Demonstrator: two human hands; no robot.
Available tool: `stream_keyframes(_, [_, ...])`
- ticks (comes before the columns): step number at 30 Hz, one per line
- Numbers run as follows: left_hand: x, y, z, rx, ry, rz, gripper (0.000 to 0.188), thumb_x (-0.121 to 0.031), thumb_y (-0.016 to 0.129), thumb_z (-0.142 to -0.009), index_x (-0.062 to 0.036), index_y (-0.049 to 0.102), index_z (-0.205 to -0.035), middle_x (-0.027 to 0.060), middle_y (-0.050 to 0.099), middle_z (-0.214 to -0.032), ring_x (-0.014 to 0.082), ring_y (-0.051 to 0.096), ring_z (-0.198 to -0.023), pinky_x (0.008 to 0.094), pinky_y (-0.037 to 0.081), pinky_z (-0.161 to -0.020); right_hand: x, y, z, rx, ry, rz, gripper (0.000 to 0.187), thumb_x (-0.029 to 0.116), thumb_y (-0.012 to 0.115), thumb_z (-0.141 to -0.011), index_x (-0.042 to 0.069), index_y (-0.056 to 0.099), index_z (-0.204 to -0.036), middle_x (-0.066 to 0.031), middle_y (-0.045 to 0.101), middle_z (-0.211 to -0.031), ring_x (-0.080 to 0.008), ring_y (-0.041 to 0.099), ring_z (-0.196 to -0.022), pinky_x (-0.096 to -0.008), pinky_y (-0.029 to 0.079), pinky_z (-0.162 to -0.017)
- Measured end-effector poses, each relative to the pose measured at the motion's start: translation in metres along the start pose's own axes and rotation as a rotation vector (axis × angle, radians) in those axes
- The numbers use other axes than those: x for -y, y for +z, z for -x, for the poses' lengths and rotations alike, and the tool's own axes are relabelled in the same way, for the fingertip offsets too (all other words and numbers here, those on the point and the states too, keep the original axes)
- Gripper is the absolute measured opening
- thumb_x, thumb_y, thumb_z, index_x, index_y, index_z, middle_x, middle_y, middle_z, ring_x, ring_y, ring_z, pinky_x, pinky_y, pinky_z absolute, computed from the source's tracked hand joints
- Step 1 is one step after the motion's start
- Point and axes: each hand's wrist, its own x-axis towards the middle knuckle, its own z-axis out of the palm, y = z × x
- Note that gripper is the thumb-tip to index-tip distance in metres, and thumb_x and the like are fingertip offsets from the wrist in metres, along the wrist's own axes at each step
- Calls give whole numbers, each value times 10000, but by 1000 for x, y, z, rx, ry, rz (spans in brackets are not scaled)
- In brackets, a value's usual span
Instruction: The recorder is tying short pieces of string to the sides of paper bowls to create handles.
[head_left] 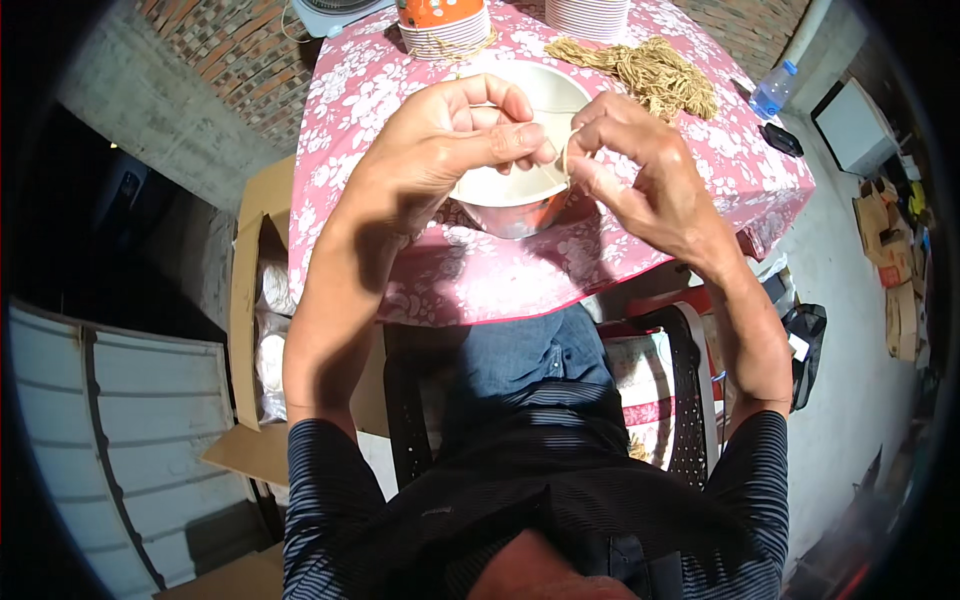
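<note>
A round paper bucket [508,218], white inside with a coloured outer wall, stands near the front edge of the table. Above its opening, my left hand [465,135] has its thumb and fingers pinched together around a thin tan cord. The cord [566,160] forms a small loop by the fingertips of my right hand [640,170], which is also closed in a pinch on it. Both hands are close together over the bucket, the right one near its right rim. Exactly where the cord meets the bucket is hidden by my fingers.
A flowered pink cloth [340,150] covers the table. At the back stand an orange bucket [438,12] on stacked white rims and another white stack [588,18]. A heap of tan cords [655,75], a water bottle [773,90] and a black object [781,140] lie right. A cardboard box [247,310] stands left.
</note>
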Motion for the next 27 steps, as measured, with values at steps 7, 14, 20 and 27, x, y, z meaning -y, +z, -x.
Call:
stream_keyframes(7, [3, 21, -1, -150, 1, -111, 202, 5, 711, -963, 19, 626, -1145, 156, 757, -1077, 169, 713, -1081, 289, 561, -962, 14, 5, 10, -40, 63, 13, 169, 105, 732, -893, -40, 655, -855, -148, 635, -826, -316, 649, -772, -419, 514, -699])
stream_keyframes(14, [7, 36, -2, -124, 103, -251, 302, 14, 729, -946, 25, 605, -1222, 149, 727, -1149, 157, 706, -1062, 289, 569, -955, 21, 1, 12, -27, 192, -2, 153, 103, 731, -892, -42, 683, -893, -163, 648, -826, -324, 656, -750, -426, 516, -683])
stream_keyframes(20, [2, 41, -6, -147, 50, -299, 351, 19, 766, -914, 21, 606, -1226, 104, 712, -1055, 145, 708, -1006, 276, 582, -920, 28, -3, 11, 7, 112, 13, 147, 66, 719, -890, -50, 675, -970, -179, 653, -856, -345, 659, -790, -446, 521, -706])
stream_keyframes(27, [-1, 29, -5, -13, -21, -34, 328, 2, 745, -925, 33, 601, -1217, 106, 707, -1023, 174, 717, -977, 284, 575, -908, 36, -36, 6, 102, 36, 183, 127, 40, 701, -898, -46, 639, -968, -181, 592, -842, -368, 612, -822, -464, 486, -729])
